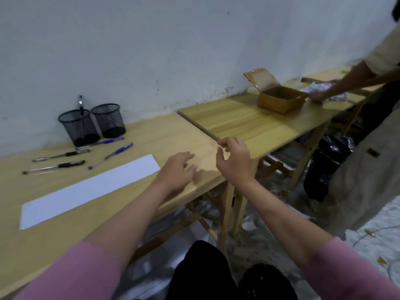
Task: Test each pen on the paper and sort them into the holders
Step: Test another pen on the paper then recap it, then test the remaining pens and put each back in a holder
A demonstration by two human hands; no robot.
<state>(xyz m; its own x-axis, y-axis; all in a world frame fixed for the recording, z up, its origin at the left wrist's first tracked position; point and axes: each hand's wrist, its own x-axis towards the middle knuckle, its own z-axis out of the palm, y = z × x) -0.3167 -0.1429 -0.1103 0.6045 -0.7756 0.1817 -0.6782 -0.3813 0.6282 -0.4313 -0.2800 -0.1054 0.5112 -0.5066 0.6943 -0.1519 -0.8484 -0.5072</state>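
Fingers (186, 158) of the left hand (176, 172) spread loosely over the counter (173, 135), holding nothing; the right hand (234, 161) hovers half-curled and empty. Left of them lies the paper (86, 189), four pens (62, 156) beyond it, and two mesh holders (93, 123), one containing a pen (81, 109).

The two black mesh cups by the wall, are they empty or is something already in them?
The left holder has one pen standing upright in it. The right holder looks empty through its mesh.
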